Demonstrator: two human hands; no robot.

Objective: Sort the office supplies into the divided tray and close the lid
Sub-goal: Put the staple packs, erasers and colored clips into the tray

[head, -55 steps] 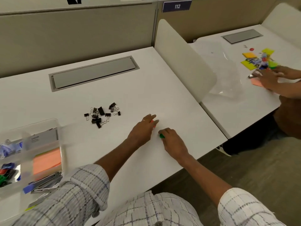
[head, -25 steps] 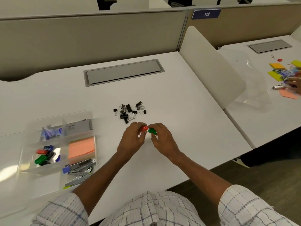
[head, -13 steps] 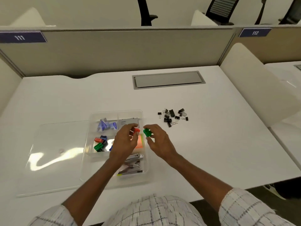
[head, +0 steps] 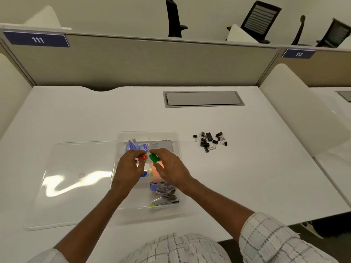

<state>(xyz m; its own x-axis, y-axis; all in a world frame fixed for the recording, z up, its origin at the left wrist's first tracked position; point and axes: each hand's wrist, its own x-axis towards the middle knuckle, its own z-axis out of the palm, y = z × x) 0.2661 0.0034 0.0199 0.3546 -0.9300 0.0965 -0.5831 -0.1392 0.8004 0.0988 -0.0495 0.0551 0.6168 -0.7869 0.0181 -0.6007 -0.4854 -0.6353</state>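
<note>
A clear divided tray (head: 176, 135) sits on the white desk, its clear lid (head: 76, 183) lying open flat to the left. Both hands hover over the tray's middle. My left hand (head: 128, 170) pinches a small red clip (head: 143, 158). My right hand (head: 171, 168) pinches a small green clip (head: 154, 158). Under the hands lie orange sticky notes (head: 156, 169). Blue packets (head: 135, 146) and a grey box (head: 161, 146) fill the far compartments, and metal tools (head: 164, 194) the near one. The compartment under my left hand is mostly hidden.
A heap of black binder clips (head: 209, 141) lies on the desk to the right of the tray. A grey cable hatch (head: 203, 99) is set into the desk farther back. A beige partition runs along the far edge, with a white divider (head: 296, 105) on the right.
Both hands picked the red and green clips off the desk at the right and carried them left to above the tray. My view swung left with them.
</note>
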